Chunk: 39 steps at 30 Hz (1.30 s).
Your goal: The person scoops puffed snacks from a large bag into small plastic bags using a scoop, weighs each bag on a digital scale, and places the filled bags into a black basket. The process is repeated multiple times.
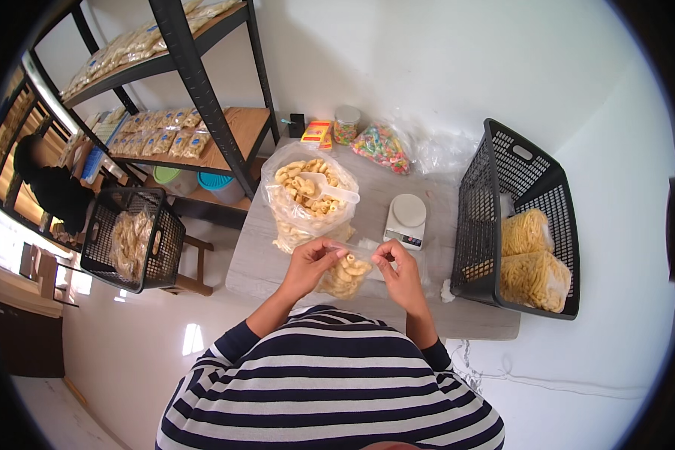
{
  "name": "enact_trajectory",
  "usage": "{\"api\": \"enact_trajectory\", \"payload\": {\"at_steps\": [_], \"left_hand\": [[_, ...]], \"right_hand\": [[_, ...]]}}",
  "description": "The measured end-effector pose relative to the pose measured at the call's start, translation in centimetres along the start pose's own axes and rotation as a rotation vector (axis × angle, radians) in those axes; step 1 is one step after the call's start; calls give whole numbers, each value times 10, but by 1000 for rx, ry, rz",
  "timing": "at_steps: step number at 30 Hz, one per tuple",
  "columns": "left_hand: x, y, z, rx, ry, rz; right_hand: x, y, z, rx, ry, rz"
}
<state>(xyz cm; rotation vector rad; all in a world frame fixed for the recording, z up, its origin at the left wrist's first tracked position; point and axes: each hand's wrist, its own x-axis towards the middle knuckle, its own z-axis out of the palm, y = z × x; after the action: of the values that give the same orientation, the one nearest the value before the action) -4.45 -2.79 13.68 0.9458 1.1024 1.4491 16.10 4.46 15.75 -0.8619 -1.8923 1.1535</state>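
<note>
A small clear plastic bag of curved, tube-shaped snacks hangs between my hands near the table's front edge. My left hand pinches the bag's top at its left side. The right corner of the top is pinched by my right hand. Just beyond my left hand stands a large open plastic bag of the same snacks, with a clear plastic scoop lying on them. A white digital kitchen scale stands beyond my right hand, its plate bare.
On the right stands a black perforated basket with bagged yellow snacks. At the table's back are a lidded jar and a bag of colourful sweets. Shelves with packed bags stand left, near another basket and a person.
</note>
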Motion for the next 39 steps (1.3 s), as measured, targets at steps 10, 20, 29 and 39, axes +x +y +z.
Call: {"api": "enact_trajectory", "payload": {"at_steps": [10,20,29,39], "left_hand": [[-2,-4,11,-17,39,80],[-12,1,12,331,96,164],[-24,-12,4,440,127,273],[-37,-16,1,356,177,176]], "right_hand": [[-2,-4,2,-97,-14,-30],[-1,-1,18,-102,-53,-89],[-12,15,33,-110,-84,30],[-16,8,45,-84,-99,-71]]}}
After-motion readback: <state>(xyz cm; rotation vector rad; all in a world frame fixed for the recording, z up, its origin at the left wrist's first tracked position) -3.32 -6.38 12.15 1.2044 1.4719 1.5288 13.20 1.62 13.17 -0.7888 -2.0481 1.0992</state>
